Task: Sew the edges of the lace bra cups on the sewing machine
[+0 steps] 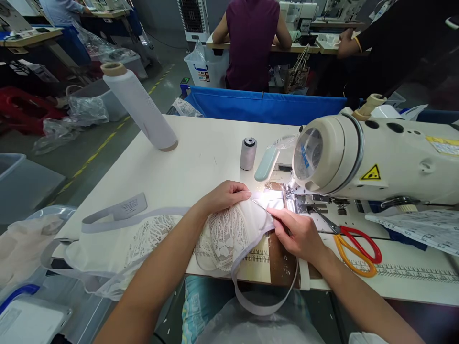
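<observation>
A white lace bra (229,234) lies at the front edge of the sewing table, its lilac-grey strap hanging over my lap. With fingers pinched, my left hand (231,195) holds the upper edge of the bra. My right hand (296,231) is closed round a thin pointed metal tool (260,205), whose tip rests at the fabric near my left fingertips; its exact kind is unclear. Just right of the fabric stands the sewing machine (333,153), its lit needle area partly hidden. Scissors (358,246) with red and orange handles lie right of my right hand.
A large thread cone (139,107) and a small grey spool (248,154) stand behind my hands. More lace garment (125,241) spreads leftward off the table. A blue cloth trough (261,107) runs along the back. Co-workers sit beyond it, one in a purple top (253,43).
</observation>
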Motion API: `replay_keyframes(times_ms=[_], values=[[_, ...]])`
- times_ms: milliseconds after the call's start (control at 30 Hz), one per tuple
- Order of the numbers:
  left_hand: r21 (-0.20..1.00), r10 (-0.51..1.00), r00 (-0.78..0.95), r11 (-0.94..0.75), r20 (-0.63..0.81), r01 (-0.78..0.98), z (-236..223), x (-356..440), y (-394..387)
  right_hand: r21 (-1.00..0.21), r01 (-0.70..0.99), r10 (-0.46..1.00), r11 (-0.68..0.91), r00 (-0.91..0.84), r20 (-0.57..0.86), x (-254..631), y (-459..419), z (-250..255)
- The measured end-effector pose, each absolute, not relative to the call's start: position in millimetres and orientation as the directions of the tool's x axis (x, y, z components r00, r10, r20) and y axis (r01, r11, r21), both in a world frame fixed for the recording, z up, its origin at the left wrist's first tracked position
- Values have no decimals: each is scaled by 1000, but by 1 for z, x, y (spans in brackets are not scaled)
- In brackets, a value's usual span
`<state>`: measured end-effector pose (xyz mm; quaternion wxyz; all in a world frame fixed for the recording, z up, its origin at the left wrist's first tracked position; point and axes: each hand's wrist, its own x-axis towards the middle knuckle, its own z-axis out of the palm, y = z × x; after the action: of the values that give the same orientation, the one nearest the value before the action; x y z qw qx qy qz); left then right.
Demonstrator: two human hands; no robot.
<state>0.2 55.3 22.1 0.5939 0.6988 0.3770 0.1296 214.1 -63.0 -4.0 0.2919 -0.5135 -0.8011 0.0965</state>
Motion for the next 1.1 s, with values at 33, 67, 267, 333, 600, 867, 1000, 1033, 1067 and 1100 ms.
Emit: replay_keyframes(times_ms=[33, 67, 267, 333, 600, 867, 1000, 1033, 1067, 1100], values=[[929, 679, 684, -8, -267, 370, 22, 0, 55, -453, 767, 879, 455, -305, 367, 214, -63, -4], [930, 676, 686, -3, -268, 367, 21, 0, 55, -451, 767, 878, 457, -306, 369, 214, -63, -4], [934, 652, 690, 81, -314, 349, 20, -1, 56, -445, 762, 869, 471, -312, 384, 215, -63, -5], [933, 643, 691, 107, -329, 344, 19, -2, 57, -442, 765, 870, 469, -311, 383, 215, -63, -5], [934, 630, 700, 127, -336, 334, 15, -2, 57, -388, 793, 859, 470, -311, 406, 213, -62, -6], [937, 645, 689, 141, -331, 319, 17, -1, 57, -397, 764, 825, 508, -300, 479, 213, -65, -9], [939, 642, 693, 142, -328, 313, 15, -2, 58, -382, 760, 819, 526, -331, 470, 213, -65, -10], [940, 639, 696, 145, -328, 310, 15, -2, 58, -377, 763, 819, 525, -333, 467, 213, -65, -10], [940, 637, 697, 148, -328, 307, 14, -2, 57, -374, 766, 820, 523, -333, 466, 213, -65, -10], [940, 635, 699, 152, -330, 306, 14, -2, 57, -372, 768, 821, 522, -332, 465, 213, -64, -10]])
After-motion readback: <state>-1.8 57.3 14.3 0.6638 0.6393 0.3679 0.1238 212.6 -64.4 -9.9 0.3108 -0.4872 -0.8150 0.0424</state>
